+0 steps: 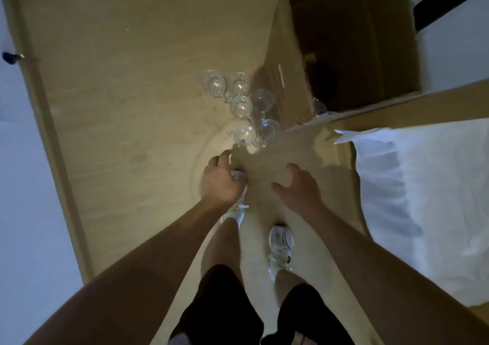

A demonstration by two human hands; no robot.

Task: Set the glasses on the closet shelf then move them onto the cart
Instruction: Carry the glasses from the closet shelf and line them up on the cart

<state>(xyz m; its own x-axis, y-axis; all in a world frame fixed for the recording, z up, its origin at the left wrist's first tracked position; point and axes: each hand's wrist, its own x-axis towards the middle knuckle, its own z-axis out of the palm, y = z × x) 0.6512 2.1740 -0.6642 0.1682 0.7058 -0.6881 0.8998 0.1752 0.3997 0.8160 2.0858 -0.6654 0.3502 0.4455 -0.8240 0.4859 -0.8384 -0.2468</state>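
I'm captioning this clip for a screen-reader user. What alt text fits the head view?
Seen from above, a person's left hand and right hand hold a cardboard box flap on the floor. Six clear glasses stand clustered on the wooden floor beside the open cardboard box, with white bedding at right.

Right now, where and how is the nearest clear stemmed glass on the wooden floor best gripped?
Grip the nearest clear stemmed glass around its bowl, coming straight down from above on the left. It stands upright, mouth open upward. A neighbouring glass crowds its right side and the cardboard box flap covers its near side, so probably the left hand.
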